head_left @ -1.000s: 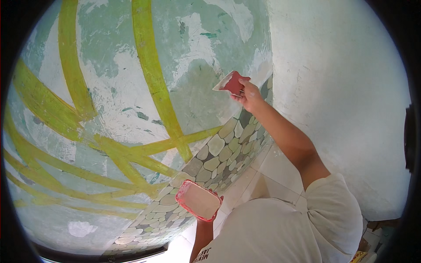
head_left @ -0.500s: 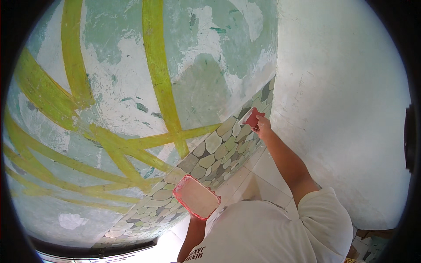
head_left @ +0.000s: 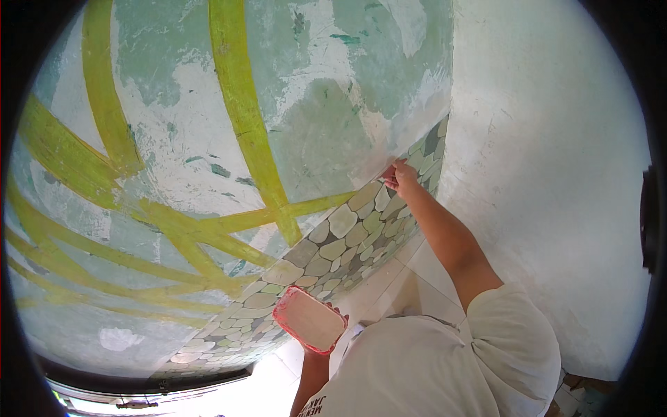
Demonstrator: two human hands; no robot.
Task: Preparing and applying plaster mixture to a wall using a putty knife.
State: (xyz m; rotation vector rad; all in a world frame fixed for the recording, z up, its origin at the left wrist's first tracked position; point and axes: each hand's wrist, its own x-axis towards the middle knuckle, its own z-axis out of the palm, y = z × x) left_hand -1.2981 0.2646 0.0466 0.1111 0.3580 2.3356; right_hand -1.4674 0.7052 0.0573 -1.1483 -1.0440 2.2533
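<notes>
My right hand [head_left: 405, 179] grips a red putty scraper [head_left: 389, 171], its fingers closed round it. The scraper lies against the painted wall [head_left: 323, 139], just above the top of the stone-patterned band [head_left: 344, 219]; my fingers partly hide it. Lower down, my left hand [head_left: 315, 349] supports a red-rimmed rectangular tub [head_left: 281, 307] from beneath, with fingertips curled over its right side. Smooth, pale pinkish paste [head_left: 314, 318] fills the tub, and smears mark its rim.
Yellow-green painted stripes [head_left: 240, 104] cross the patchy green and white wall. A plain pale wall [head_left: 535, 174] meets it at a corner on the right. Light floor tiles [head_left: 396, 295] lie below the stone band. Dark clutter sits at the lower right.
My right hand has moved the scraper left and slightly up, off the stone band onto the painted wall above. The tub has stayed nearly in place. The view has shifted slightly.
</notes>
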